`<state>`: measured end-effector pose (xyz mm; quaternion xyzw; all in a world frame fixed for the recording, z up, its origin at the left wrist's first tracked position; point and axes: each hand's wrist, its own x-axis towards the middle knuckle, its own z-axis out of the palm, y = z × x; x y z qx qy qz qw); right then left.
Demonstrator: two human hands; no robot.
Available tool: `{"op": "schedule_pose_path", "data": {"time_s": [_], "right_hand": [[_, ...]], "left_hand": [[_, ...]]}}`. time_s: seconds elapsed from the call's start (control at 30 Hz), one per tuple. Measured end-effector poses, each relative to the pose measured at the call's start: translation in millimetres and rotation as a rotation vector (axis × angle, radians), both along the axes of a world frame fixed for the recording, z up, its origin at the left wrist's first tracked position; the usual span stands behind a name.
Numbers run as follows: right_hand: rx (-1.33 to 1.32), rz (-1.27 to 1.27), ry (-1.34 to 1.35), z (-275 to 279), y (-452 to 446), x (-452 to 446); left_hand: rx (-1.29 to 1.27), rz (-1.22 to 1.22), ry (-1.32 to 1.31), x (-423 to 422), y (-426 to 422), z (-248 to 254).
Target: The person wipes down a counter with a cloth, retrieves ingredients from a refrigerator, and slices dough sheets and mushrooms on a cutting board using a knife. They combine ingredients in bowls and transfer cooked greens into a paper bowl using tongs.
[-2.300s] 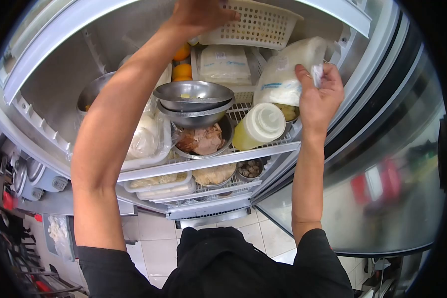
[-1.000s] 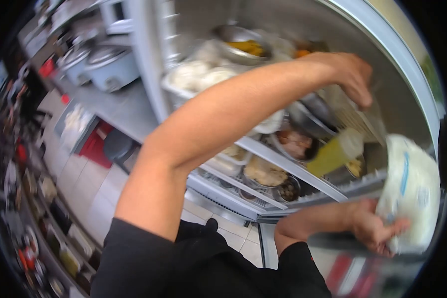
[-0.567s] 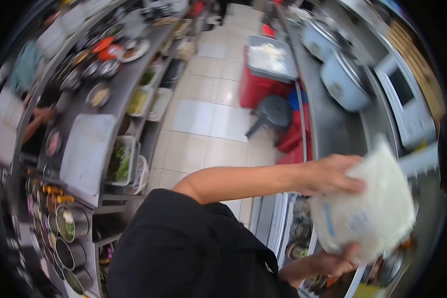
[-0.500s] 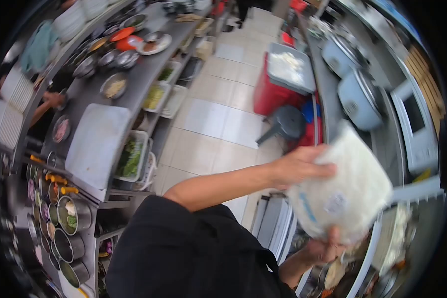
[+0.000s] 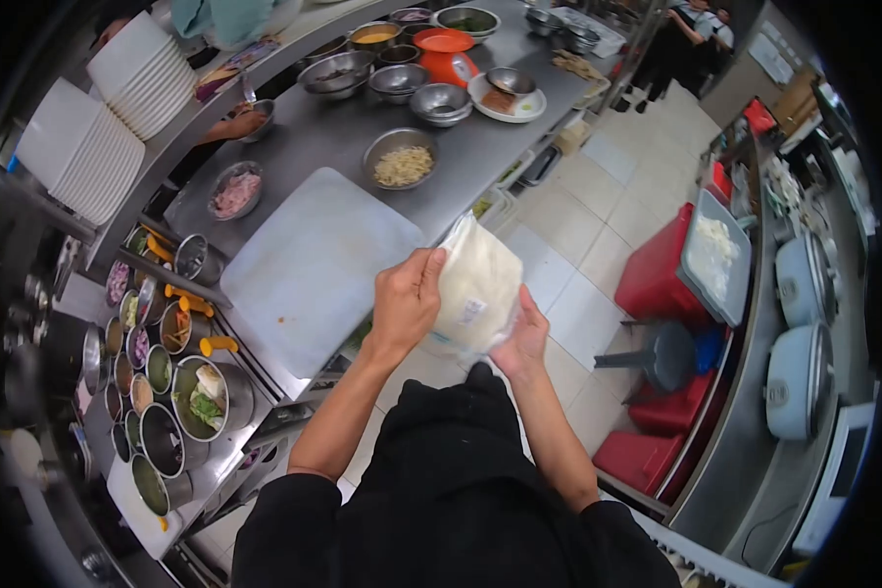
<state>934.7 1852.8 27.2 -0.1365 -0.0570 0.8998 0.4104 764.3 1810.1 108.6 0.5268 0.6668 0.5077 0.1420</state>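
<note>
A clear plastic pack of flat, pale food [image 5: 482, 279], with a small printed label on its face, is held in front of my body. My left hand [image 5: 409, 302] grips its left edge, fingers curled in. At the lower right edge, my right hand [image 5: 522, 338] holds the pack between thumb and fingers. Just left of the pack lies a white cutting board [image 5: 314, 255] on the steel counter, a small brown speck on it. What exactly is inside the pack I cannot make out.
Beyond the board stand a bowl of pale strips [image 5: 404, 167] and a bowl of pink meat [image 5: 235, 192]. Several metal pots [image 5: 171, 431] crowd the left. Another person's hand [image 5: 248, 123] touches a bowl. Across the aisle are a grey stool [image 5: 668, 358] and rice cookers [image 5: 799, 382].
My view has turned from the open drawer on the right toward the counter. The pack has come along in both hands, now near the cutting board.
</note>
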Motion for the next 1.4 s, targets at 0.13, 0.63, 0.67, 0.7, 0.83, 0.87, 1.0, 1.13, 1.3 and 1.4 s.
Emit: {"op": "schedule_pose_path", "data": {"time_s": [0.13,0.63,0.67,0.7,0.83,0.87,1.0,1.13,1.3,1.4], "right_hand": [[-0.076,0.192,0.065,-39.7,47.5,-79.6],[-0.154,0.819,0.186,-112.6,161.5,-253.0],[-0.157,0.877,0.138,-111.7,161.5,-256.2],[-0.166,0.92,0.179,-112.2,163.3,-262.5],[-0.222,1.013,0.268,-116.1,158.4,-270.9],[-0.218,1.033,0.278,-113.7,161.3,-277.1],[-0.244,1.116,0.322,-126.2,157.2,-277.6],[-0.143,1.161,0.346,-121.9,154.5,-291.5],[-0.086,1.095,0.205,-105.6,146.8,-307.5],[-0.022,1.022,0.182,-105.2,135.3,-309.0]], "left_hand": [[0.153,0.141,0.336,-36.2,17.7,21.1],[-0.259,0.568,0.553,-143.3,101.6,1.4],[-0.337,0.583,0.539,-148.0,100.1,-1.2],[-0.302,0.609,0.513,-146.6,100.8,4.5],[-0.325,0.621,0.443,-149.3,97.8,16.7],[-0.355,0.621,0.44,-155.8,97.6,17.5],[-0.272,0.666,0.352,-153.2,89.0,30.5],[-0.251,0.588,0.402,-156.3,76.6,39.1],[-0.229,1.003,0.411,-167.6,58.1,25.5],[-0.307,1.214,0.275,-176.5,58.6,19.5]]}}
